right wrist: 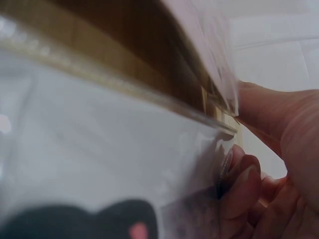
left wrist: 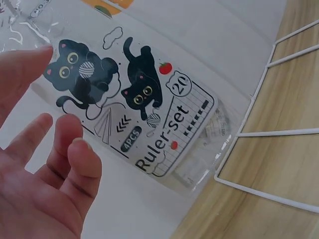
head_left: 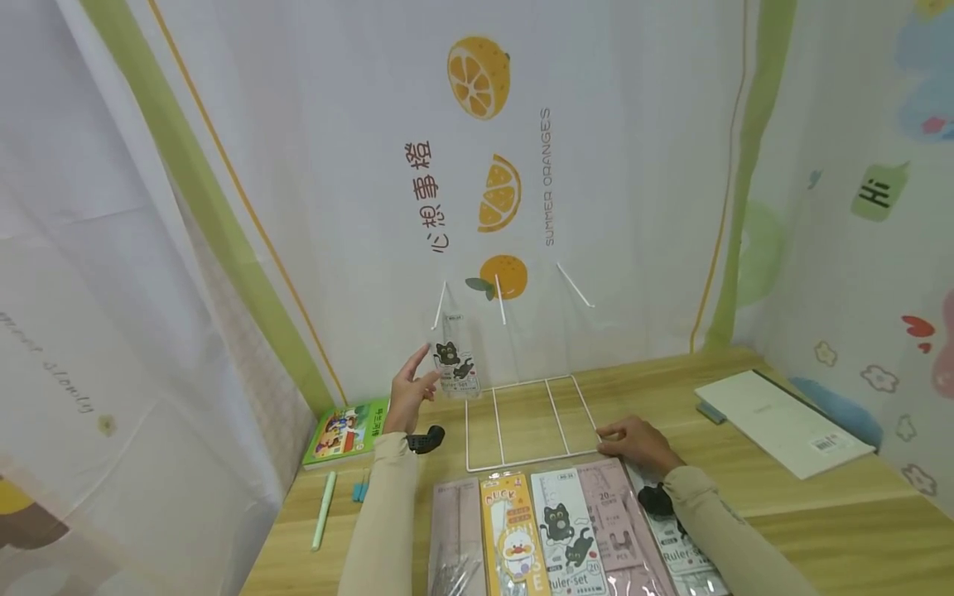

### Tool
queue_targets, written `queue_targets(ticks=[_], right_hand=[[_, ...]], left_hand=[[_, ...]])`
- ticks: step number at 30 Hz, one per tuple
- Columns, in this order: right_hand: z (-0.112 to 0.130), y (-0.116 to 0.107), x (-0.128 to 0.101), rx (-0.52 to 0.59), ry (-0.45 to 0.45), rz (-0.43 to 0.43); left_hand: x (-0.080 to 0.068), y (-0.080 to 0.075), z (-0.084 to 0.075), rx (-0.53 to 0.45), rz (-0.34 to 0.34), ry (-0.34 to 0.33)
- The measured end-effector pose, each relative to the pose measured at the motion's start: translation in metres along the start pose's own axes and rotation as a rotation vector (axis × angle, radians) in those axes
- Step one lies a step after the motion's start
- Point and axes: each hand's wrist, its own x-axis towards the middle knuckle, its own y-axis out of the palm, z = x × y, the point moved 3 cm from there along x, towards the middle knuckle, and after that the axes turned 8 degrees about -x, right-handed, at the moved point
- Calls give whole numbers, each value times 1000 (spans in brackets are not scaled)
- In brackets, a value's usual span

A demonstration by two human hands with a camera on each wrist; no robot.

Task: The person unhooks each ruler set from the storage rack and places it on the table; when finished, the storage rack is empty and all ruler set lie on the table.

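- Our left hand (head_left: 411, 389) is up beside the cat ruler pack (head_left: 456, 358), fingers straight & spread. In the left wrist view the fingers (left wrist: 75, 149) lie loose next to the pack (left wrist: 144, 114); one fingertip looks to touch its top edge, no curl round it.
- The pack stands upright at the left end of the wire rack (head_left: 532, 418), leaning on the backdrop (head_left: 335, 182). Its print shows two black cats & "Ruler-set".
- Our right hand (head_left: 635, 439) lies low on the counter (head_left: 820, 513) at the rack's front-right corner, fingers touching the wire. Right wrist view is blurred by plastic up close, fingers (right wrist: 244, 184) bent; we can't tell if they grip anything.
- Near us a row of packs (head_left: 566, 530) lies flat: pinkish, yellow duck, cat, pink, one more under the right sleeve.
- Left of the rack: green book (head_left: 346, 430), a pale green pen (head_left: 324, 511), small blue bit just beside it.
- Far right: white notebook (head_left: 782, 420), well apart from both hands.
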Motion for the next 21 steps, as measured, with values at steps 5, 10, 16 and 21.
queue_targets(ticks=[5, 10, 16, 21], right_hand=[[0, 3, -1, -3, -3, -7], [0, 4, -2, -2, 2, -16], [2, 2, -2, -34, -21, -30], [3, 1, -1, -46, -55, -46]], left_hand=[[2, 3, -5, -20, 12, 1], [4, 6, -7, -42, 8, -11], [3, 11, -13, -64, 48, -1], [2, 13, -24, -35, 75, 5]])
